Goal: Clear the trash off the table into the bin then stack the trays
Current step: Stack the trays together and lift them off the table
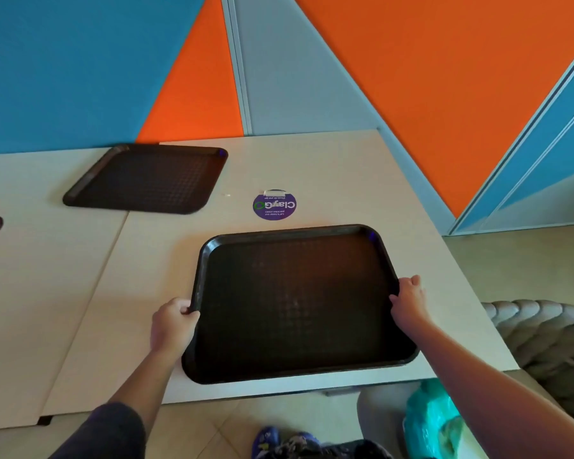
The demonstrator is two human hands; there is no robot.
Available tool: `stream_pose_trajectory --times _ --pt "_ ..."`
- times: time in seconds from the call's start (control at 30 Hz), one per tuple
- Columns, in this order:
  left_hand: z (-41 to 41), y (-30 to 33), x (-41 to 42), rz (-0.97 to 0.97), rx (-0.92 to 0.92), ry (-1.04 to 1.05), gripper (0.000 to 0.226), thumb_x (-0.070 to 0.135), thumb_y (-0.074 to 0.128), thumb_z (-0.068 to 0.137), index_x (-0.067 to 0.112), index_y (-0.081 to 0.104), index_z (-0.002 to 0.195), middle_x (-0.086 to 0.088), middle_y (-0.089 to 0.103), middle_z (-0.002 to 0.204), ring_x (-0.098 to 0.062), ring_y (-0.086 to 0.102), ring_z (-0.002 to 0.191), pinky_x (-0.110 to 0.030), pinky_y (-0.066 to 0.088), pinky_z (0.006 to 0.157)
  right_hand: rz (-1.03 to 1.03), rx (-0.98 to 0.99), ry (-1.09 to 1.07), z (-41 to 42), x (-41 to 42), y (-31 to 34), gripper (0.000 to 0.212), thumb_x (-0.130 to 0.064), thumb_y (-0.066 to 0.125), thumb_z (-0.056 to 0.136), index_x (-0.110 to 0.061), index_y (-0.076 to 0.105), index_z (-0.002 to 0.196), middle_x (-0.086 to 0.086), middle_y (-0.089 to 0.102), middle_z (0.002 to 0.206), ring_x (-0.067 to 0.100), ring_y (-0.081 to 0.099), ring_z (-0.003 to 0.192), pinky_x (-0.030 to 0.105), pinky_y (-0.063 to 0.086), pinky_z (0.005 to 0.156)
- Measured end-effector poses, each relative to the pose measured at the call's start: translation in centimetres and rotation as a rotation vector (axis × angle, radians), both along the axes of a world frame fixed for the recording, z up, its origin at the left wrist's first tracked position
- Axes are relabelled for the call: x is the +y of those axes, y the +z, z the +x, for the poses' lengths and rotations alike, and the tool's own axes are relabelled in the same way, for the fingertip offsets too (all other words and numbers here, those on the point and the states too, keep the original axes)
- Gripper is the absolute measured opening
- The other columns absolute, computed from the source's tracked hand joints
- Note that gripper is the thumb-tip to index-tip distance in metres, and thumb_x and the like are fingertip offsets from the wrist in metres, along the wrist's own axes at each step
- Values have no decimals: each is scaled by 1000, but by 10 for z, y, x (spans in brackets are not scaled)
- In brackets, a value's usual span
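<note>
Left hand [173,321] clamped on near tray [295,306] left rim, right hand [410,298] clamped on right rim, second tray [150,178] lay well apart on table [345,180]

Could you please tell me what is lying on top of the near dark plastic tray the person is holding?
Nothing lies on the near dark plastic tray; its textured surface is bare. The left hand and right hand grip its side rims. The table under it is hidden.

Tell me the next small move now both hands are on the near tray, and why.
Probably lift the near tray and carry it toward the far tray. The left hand and right hand grip its opposite edges, both trays look empty, and the far one lies flat, apart, ready for stacking.
</note>
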State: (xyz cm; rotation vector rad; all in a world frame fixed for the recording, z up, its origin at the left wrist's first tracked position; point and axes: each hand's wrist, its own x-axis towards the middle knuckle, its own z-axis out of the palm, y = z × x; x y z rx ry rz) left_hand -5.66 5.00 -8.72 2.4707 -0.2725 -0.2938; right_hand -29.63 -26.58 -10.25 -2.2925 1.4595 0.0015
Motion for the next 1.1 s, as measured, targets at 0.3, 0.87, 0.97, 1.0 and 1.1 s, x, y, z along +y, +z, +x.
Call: stream_pose_trajectory --times 0.3,0.87,0.97,1.0,1.1 --pt "8 -3 -5 32 38 -16 36 3 65 81 3 61 117 -16 67 111 -30 61 104 -31 45 87 25 160 -20 13 -3 6 42 -9 52 88 2 37 125 20 42 127 37 40 120 42 39 96" --pt "55 23 0 -11 -109 34 43 25 49 96 -2 50 128 -23 51 130 -34 46 122 -38 34 104 -79 5 379 149 50 53 50 -20 46 94 -14 28 141 12 27 146 31 24 135 49 30 106" --pt "82 28 7 -46 -115 46 42 28 46 96 3 50 130 -20 49 132 -31 44 125 -38 33 105 -6 -72 445 185 66 59 48 -18 45 94 -13 30 139 12 29 144 31 24 134 51 30 106" --pt "93 29 9 -59 -114 56 42 28 46 96 4 50 130 -19 49 133 -31 44 125 -38 33 106 17 -106 457 199 71 61 48 -18 46 94 -12 31 139 12 30 144 31 25 133 51 30 106" --pt "130 33 10 -63 -128 52 41 27 46 96 5 51 130 -19 47 133 -31 43 125 -37 32 106 65 -187 472 244 87 65 48 -15 46 93 -12 31 139 12 32 143 31 27 133 50 31 107"
